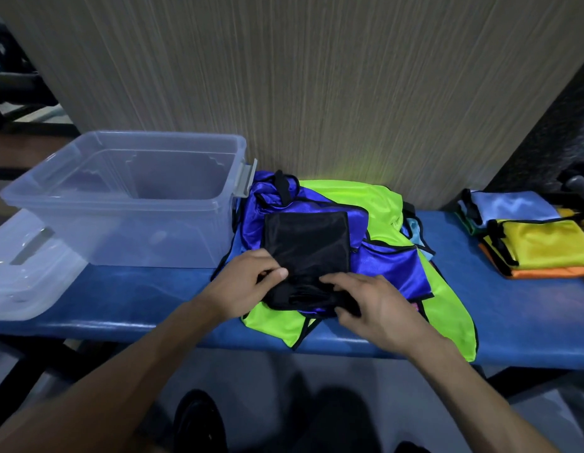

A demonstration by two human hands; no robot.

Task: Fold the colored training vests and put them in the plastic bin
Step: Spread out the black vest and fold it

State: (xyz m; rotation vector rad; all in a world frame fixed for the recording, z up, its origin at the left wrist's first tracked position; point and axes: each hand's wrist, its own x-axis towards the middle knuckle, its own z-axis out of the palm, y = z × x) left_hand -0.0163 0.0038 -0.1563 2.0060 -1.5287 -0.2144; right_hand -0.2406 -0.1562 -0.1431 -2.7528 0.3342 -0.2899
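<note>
Lying on top of the loose pile at the middle of the blue bench (513, 322), the black vest (307, 246) is folded into a rough rectangle, its near edge bunched under both hands. The left hand (248, 279) has its fingers curled over that near left corner, thumb on top, pinching the cloth. The right hand (369, 305) rests on the near right part with fingers spread forward and slightly bent; its thumb tucks against the bunched edge (whether it truly grips or only presses, I cannot tell).

Under the black vest sits a shiny blue vest (388, 266), crumpled, with black trim and a strap loop sticking up at the back. Beneath that spreads a lime vest (444, 308), one end draped over the bench's front edge. A bit of light blue cloth (415, 228) peeks out at the pile's right side.

Left of the pile, just beside it, stands the clear bin (120, 204), open, with a grey latch (246, 178) on its right end. Its lid (26, 276) lies flat on the bench at far left, touching the bin's near corner.

Well apart at the right end sits a folded stack (529, 237): light blue and green at the back, yellow over orange in front. A wood-grain panel (317, 76) rises behind the bench.
</note>
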